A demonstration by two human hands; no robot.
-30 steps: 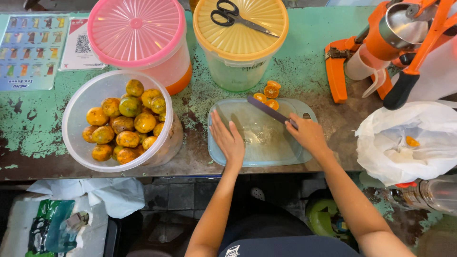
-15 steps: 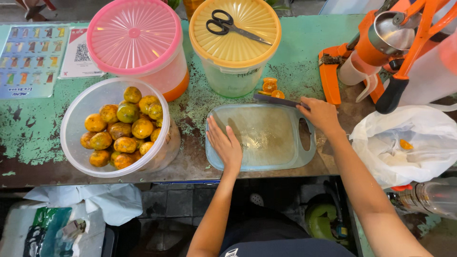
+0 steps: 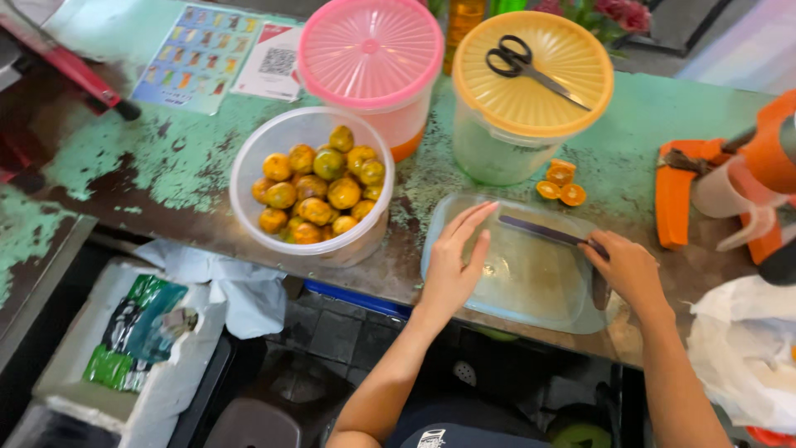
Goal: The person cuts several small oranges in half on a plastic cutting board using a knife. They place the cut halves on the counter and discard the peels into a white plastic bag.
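Since half a second ago, left hand [image 3: 452,270] has slid onto the board's [image 3: 531,286] left edge; right hand [image 3: 626,270] grips the knife [image 3: 547,232].
Board overhangs the counter's [image 3: 191,166] near edge and could tip. Flat left hand's fingers [image 3: 468,228] almost touch the blade. Halves [image 3: 560,182] lie beyond, by the yellow tub [image 3: 514,124].

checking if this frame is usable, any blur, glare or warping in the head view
Head view: even daylight with soft shadows; slight glare on the clear plastic cutting tray; right hand and dark knife a little soft, left hand sharp; the worn green table slants, its edges bowed by the wide lens.
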